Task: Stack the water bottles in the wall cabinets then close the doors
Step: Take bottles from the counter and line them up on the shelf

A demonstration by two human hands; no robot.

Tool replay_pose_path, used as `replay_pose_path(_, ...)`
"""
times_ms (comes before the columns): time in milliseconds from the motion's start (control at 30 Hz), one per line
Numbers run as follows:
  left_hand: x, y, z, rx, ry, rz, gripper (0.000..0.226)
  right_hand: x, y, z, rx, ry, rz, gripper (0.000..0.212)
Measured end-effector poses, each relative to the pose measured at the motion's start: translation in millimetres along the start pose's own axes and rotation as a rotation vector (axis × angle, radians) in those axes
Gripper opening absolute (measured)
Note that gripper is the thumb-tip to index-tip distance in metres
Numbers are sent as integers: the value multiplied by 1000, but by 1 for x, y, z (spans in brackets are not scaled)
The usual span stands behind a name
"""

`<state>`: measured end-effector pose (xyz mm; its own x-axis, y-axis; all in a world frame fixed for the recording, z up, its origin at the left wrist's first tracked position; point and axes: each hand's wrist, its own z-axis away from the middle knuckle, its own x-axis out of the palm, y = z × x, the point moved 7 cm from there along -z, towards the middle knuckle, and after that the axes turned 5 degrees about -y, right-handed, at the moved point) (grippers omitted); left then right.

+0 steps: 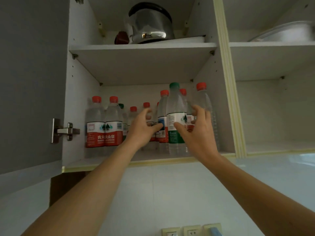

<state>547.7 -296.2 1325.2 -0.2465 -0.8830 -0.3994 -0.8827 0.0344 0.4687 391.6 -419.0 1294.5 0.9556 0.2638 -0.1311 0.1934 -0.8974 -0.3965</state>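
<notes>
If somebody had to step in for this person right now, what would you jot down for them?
Left hand: open, fingers among the red-capped bottles on the lower shelf.
Right hand: open, fingers spread around the green-capped bottle, which stands at the shelf front; no firm grip visible.
Done: many bottles stand upright in the left cabinet.
Left: settle the green-capped bottle, then close the doors; the left door is open. The kettle sits on the shelf above.

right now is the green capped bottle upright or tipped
Upright: the green capped bottle stands cap-up on the lower shelf, between both hands.
</notes>
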Motion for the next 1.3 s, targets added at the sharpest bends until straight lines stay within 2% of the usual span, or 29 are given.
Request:
replay_pose_path(100, 11, -6, -8, -29, -16, 61, 75, 8, 10, 10, -6, -42, 24, 79)
replay_pose_path(233, 24, -18, -13, -40, -97, 170, 84, 16, 13, 17, -36, -13, 31, 78)
replay_pose_path(500, 40, -41, -19, -148, -234, 374, 79, 19, 16, 23, -50, 7, 136, 79)
replay_pose_path(633, 47, -48, -20, -180, -313, 316, 72, 19, 15, 24, -57, 15, 146, 76)
replay_pose_path(1100, 30, -45, -11, -205, -274, 260, 54, 18, 15, 24, -28, -33, 116, 76)
replay_pose_path(1167, 20, -43, -7, -190, -265, 212, 64, 18, 15, 23, -13, -49, 98, 78)
replay_pose_path(1300, -7, -42, 1, -158, -235, 0, 105, 18, 14, 21, 19, -81, 72, 80)
